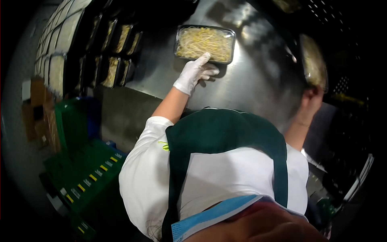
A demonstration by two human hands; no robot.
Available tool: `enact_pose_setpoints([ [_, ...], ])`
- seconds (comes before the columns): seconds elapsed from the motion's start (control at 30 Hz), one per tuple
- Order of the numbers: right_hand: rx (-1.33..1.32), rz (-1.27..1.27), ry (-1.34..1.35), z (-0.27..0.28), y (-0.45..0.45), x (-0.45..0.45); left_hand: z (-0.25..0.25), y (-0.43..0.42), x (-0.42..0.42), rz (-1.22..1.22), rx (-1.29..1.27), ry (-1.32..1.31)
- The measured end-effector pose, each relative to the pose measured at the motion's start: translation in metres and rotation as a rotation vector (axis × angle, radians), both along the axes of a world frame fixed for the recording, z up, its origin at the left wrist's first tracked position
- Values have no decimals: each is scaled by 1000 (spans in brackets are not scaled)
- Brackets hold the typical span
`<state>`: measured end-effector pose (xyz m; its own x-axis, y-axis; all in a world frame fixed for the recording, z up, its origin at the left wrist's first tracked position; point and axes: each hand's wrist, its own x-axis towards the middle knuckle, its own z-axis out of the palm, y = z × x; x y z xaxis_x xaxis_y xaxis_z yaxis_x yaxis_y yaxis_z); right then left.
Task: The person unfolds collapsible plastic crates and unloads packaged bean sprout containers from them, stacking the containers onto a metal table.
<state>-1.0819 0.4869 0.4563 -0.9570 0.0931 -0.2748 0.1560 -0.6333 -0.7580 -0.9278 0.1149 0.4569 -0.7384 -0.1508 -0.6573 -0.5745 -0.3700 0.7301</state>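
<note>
My left hand (198,71), in a white glove, is at the near edge of a black plastic tray of bean sprouts (204,43) under clear film. Its thumb lies over the rim, and the other fingers curl just below the edge. The tray rests flat on the metal table. Far to the right, my bare right hand (313,98) grips the lower end of a second tray of bean sprouts (313,60), which stands steeply tilted and slightly blurred. The fingertips of this hand are partly hidden in shadow.
A shiny steel table (254,76) lies in front of me. Dark crates of upright packed trays (111,71) stand at its left end. Green crates (90,177) with yellow labels are on the lower left, near cardboard boxes (37,92). Dark perforated equipment (342,84) borders the right.
</note>
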Motion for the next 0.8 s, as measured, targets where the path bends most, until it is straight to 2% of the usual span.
enact_pose_setpoints([
  [0.07,140,87,-23,12,-74,30,-17,-7,-4,98,230,193],
  [0.13,181,381,54,29,-136,42,-22,-8,-7,255,244,270],
  [0.17,223,506,103,23,-163,40,-13,-6,-8,343,150,201],
  [0.2,264,630,149,13,-191,40,-30,-12,-7,365,204,269],
  [0.27,309,809,92,7,-240,45,-21,-19,-13,618,197,134],
  [0.3,319,897,118,12,-255,44,-42,-42,-13,563,211,181],
  [0.33,331,974,144,16,-265,39,-37,-59,-13,497,142,167],
  [0.4,363,901,67,20,-270,18,-31,-94,-19,406,90,201],
  [0.43,303,798,85,17,-264,-3,-23,-104,-26,441,52,189],
  [0.47,271,742,-37,5,-251,-39,-15,-112,-32,435,-14,176],
  [0.5,154,610,-16,-24,-237,-83,-13,-121,-39,419,-40,149],
  [0.57,-46,338,-289,-33,-199,-158,-13,-137,-52,424,-32,154],
  [0.6,-9,52,-394,-34,-194,-183,-13,-140,-58,432,-29,169],
  [0.63,9,80,-249,-42,-181,-201,-16,-142,-62,475,-45,164],
  [0.73,154,48,-146,-61,-166,-232,-27,-133,-61,628,-171,284],
  [0.77,176,9,-124,-66,-163,-234,-41,-133,-55,675,-76,405],
  [0.8,315,-30,-87,-61,-160,-226,-14,-104,-49,711,-201,381],
])
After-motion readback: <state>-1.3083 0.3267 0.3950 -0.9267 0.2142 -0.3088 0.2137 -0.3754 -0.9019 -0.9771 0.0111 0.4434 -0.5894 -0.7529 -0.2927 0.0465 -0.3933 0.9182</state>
